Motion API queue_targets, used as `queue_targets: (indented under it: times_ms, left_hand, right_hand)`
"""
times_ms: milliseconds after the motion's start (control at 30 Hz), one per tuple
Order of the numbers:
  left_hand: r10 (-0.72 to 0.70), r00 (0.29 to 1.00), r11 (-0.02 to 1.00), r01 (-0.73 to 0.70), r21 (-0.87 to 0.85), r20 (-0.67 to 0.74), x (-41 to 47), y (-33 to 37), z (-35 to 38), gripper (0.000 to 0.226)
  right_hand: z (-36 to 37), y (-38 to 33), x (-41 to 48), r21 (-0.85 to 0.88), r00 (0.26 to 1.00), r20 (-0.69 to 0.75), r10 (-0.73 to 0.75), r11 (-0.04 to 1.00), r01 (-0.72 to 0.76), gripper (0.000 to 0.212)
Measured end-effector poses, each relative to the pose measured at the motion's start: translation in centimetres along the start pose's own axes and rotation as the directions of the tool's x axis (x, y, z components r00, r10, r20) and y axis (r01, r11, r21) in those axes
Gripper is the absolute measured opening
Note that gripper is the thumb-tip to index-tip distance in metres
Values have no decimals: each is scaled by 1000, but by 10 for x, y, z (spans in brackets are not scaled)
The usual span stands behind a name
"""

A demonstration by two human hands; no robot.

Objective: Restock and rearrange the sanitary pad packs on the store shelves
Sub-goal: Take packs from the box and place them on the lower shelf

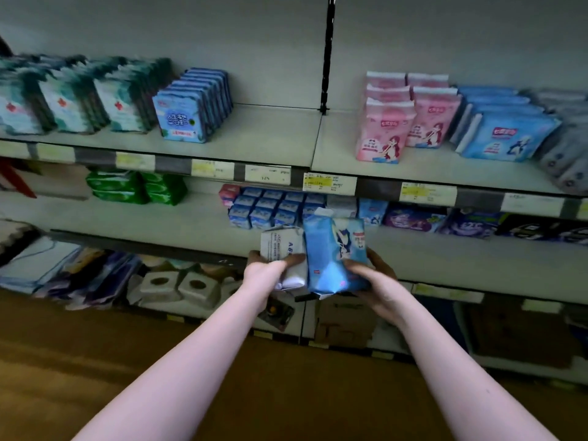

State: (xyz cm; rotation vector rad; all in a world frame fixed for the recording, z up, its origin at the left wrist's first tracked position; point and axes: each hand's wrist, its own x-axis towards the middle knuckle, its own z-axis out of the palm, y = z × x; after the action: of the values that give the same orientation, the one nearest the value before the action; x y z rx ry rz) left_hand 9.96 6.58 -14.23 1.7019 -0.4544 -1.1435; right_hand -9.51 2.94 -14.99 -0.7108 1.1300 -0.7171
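In front of the middle shelf (pixel 178 221) I hold two pad packs side by side. My left hand (pixel 265 275) grips a white pack (pixel 280 246) with printed text. My right hand (pixel 372 281) grips a blue pack (pixel 334 249) with a cartoon figure, its fingers curled round the lower right edge. The two packs touch each other. Just behind them, small blue packs (pixel 273 211) stand in rows on the middle shelf.
The top shelf (pixel 270 132) carries teal packs (pixel 73 100), a blue stack (pixel 191 106), pink packs (pixel 404 119) and light-blue packs (pixel 502 128). Green packs (pixel 136 186) and purple packs (pixel 445 221) lie on the middle shelf. Tissue rolls (pixel 178 286) and a cardboard box (pixel 343 323) sit low down.
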Motion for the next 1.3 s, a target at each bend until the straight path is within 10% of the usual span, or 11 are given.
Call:
queue_targets:
  times_ms: [233,367,600,933,1300]
  left_hand:
    - [-108,994,951,106,-290,8,22,-4,-4,78]
    - [-181,977,818,212,-535,110,43,-10,3,116]
    - [1,901,836,237,-495,434,57,-36,47,51]
    - [-21,827,699,414,-583,562,121,-71,130,75]
    - [-35,841,771,367,-521,540,170,-78,144,61]
  right_hand:
    - [12,28,-10,148,984,-157,-89,983,113,65]
    - [-9,25,8,-186,902,-320,-290,953,241,67]
    - [-48,20,55,-610,818,-247,-519,739,285,114]
    - [-95,2,143,-837,677,-129,-725,445,317,92]
    - [-118,11,208,-858,652,-267,-710,483,174,68]
